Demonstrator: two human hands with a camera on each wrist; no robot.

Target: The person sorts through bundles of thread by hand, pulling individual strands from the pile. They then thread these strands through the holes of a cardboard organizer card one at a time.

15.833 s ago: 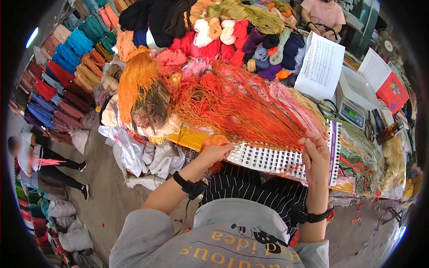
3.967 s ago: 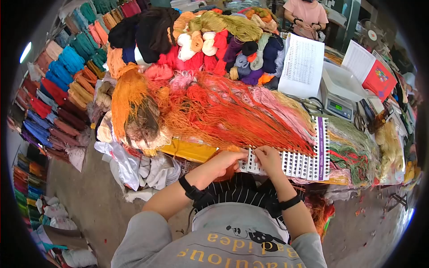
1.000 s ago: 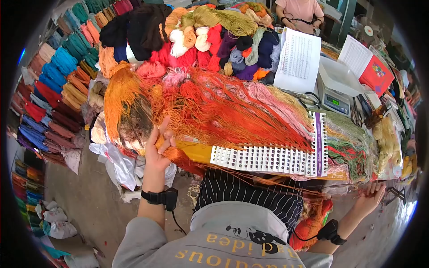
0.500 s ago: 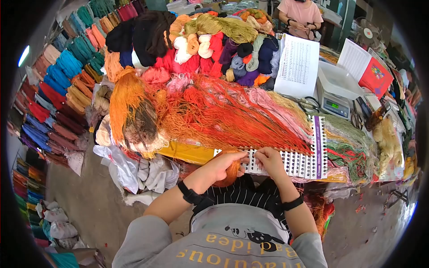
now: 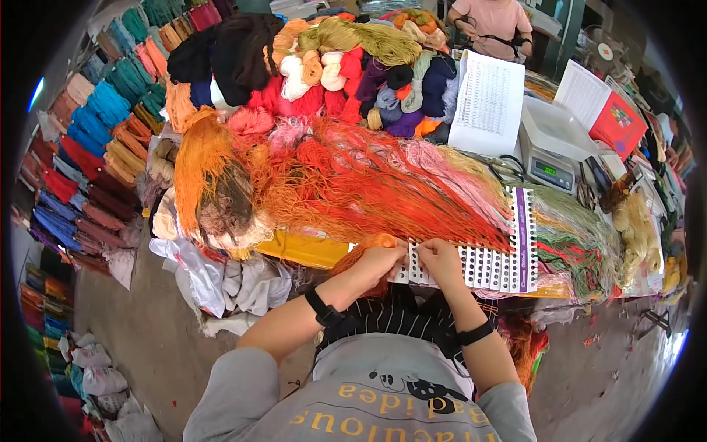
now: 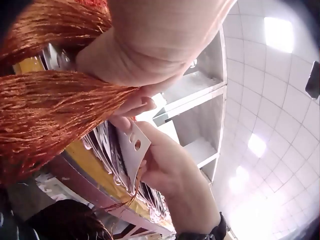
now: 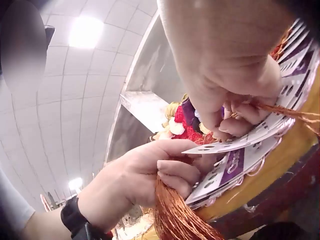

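My left hand (image 5: pixel 381 264) grips a rust-orange thread bundle (image 6: pixel 55 112), which fans out from the curled fingers in the left wrist view. My right hand (image 5: pixel 440 264) is beside it, its fingers and thumb pinching at the edge of a white perforated card (image 7: pixel 222 145); a few rust strands (image 7: pixel 287 111) run from its fingers. Left fingertips touch the same card from the other side. More white punched cards (image 5: pixel 486 269) lie overlapped along the table edge, red and orange threads (image 5: pixel 412 195) spread above them.
Coloured yarn skeins (image 5: pixel 317 70) are piled at the back. An orange hank (image 5: pixel 200 158) hangs at the left. Printed sheets (image 5: pixel 487 103), scissors (image 5: pixel 508 168) and a digital scale (image 5: pixel 551 171) stand back right. A person in pink (image 5: pixel 495 26) is behind.
A second ago the hands were wide apart with strands stretched between them; they have come together at the cards. Since half a second ago, the left fingers have curled more around the bundle.
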